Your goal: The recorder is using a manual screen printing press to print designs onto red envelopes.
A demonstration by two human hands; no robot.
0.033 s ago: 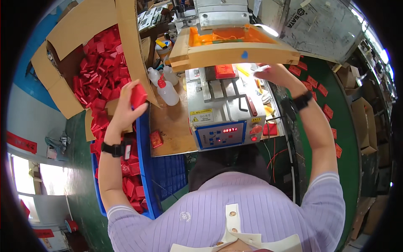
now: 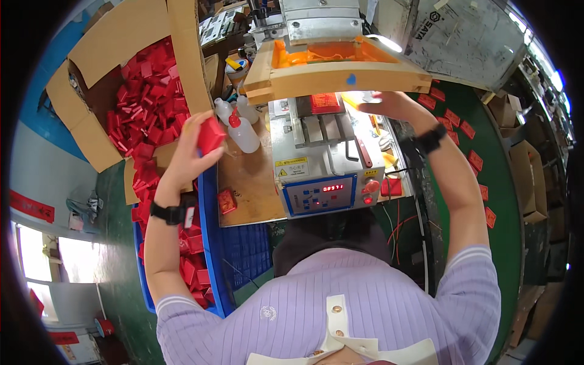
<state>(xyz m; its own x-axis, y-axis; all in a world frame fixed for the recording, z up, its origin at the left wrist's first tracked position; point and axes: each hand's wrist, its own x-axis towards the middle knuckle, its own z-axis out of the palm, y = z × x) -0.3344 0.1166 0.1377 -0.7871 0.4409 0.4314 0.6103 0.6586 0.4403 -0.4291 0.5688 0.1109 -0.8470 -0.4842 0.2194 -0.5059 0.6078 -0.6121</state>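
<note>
My left hand [image 2: 188, 152] grips a small red box [image 2: 211, 136] between thumb and fingers, raised at the left edge of the bench. My right hand [image 2: 398, 108] reaches in under the wooden screen frame [image 2: 340, 81], its fingers stretched toward the machine's fixture. I see nothing held in it, though glare washes out the area by its fingertips. A red box with gold print [image 2: 326, 103] sits in the metal fixture [image 2: 325, 131] on the printing machine [image 2: 328, 159], just left of my right fingertips. The frame overhangs the back of that box.
Many red boxes fill a cardboard carton [image 2: 146, 91] and a blue crate [image 2: 213, 255] at my left. White squeeze bottles [image 2: 244, 135] stand beside the machine. One printed box [image 2: 227, 201] lies on the bench; several printed boxes [image 2: 475, 160] lie on the green surface at right.
My left hand has moved a little to the right with the red box. My right hand has shifted slightly left, closer to the box in the fixture.
</note>
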